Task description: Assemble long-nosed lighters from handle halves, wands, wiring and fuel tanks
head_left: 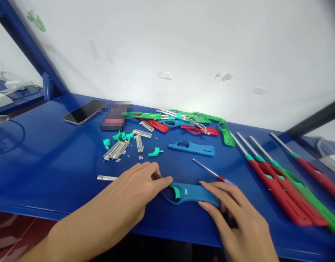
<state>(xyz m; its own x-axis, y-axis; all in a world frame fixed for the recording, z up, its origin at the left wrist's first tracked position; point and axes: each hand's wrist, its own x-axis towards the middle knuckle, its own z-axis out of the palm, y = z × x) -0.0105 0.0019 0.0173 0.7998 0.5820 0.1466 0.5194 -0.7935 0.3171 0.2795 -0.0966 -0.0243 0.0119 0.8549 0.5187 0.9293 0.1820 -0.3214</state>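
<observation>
A blue long-nosed gas lighter (196,193) lies level near the table's front edge, its metal barrel (106,178) pointing left. My left hand (137,187) is closed around its front part, thumb on the top edge; the fingertips are hidden. My right hand (242,214) pinches the handle end between thumb and fingers. A green trigger (177,192) shows in the lighter's finger loop. Just beyond my right fingers lies a screwdriver (208,169) with a reddish clear handle. Farther back is a loose blue handle half-shell (200,149), and left of it a loose green trigger (156,152).
Several clear fuel tanks (117,150) and tiny screws lie at left, near a phone (84,112) and a blurred dark object (115,118). Coloured shells (204,131) are heaped along the wall. Several whole lighters (279,189) lie at right.
</observation>
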